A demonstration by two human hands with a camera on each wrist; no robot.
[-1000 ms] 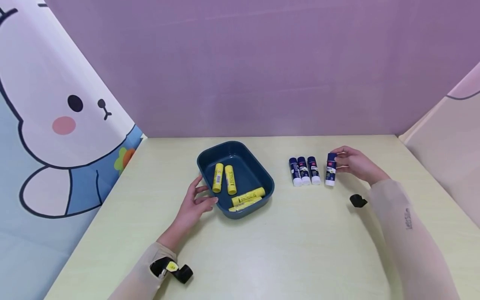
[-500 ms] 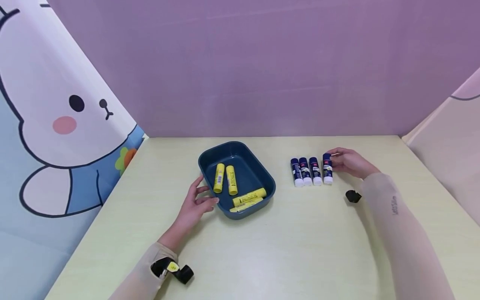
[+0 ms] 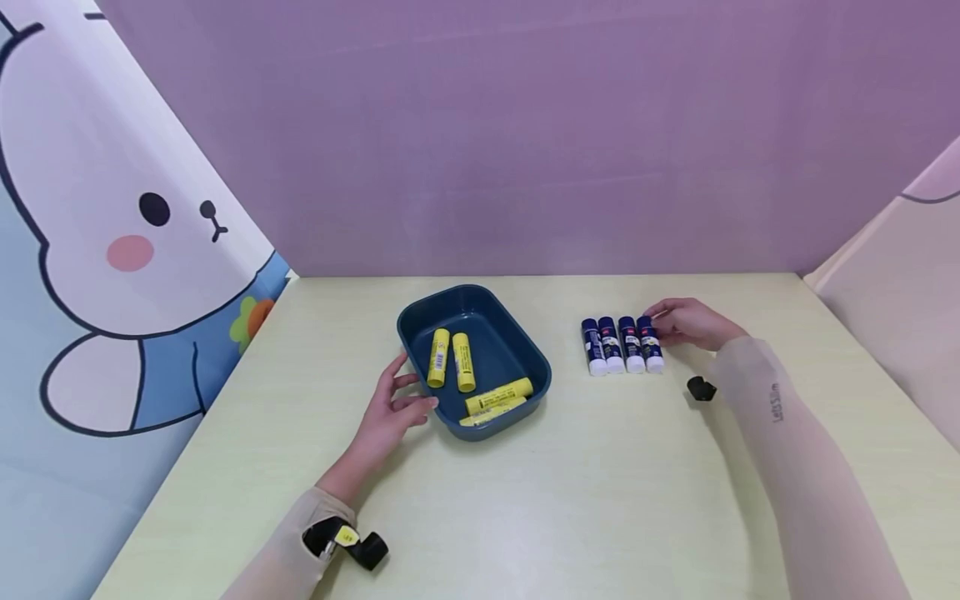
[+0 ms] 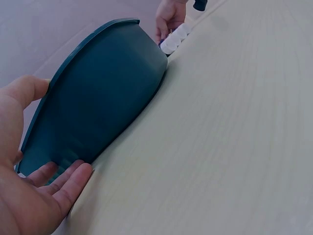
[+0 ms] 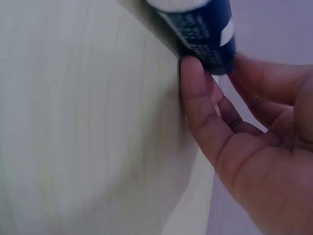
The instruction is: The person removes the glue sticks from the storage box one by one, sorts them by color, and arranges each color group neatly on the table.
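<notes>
Free tabletop (image 3: 555, 508) on the near side of the dark blue tray (image 3: 487, 354), between the sleeves (image 3: 795, 475), plus a bare strip to the tray's right as far as the four navy sticks (image 3: 611, 343), packed side by side with hardly any finger gap. Past them, farther right of the tray, the right hand (image 3: 693, 323) blocks passage; the left hand (image 3: 382, 415) blocks the tray's left wall. Inside the tray, far and right floor is free, yellow sticks (image 3: 462, 362) obstruct left side and near end.

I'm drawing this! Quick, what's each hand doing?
Left hand: holding the dark blue rectangular plastic tray.
Right hand: holding the rightmost navy, white-ended plastic tube.
</notes>
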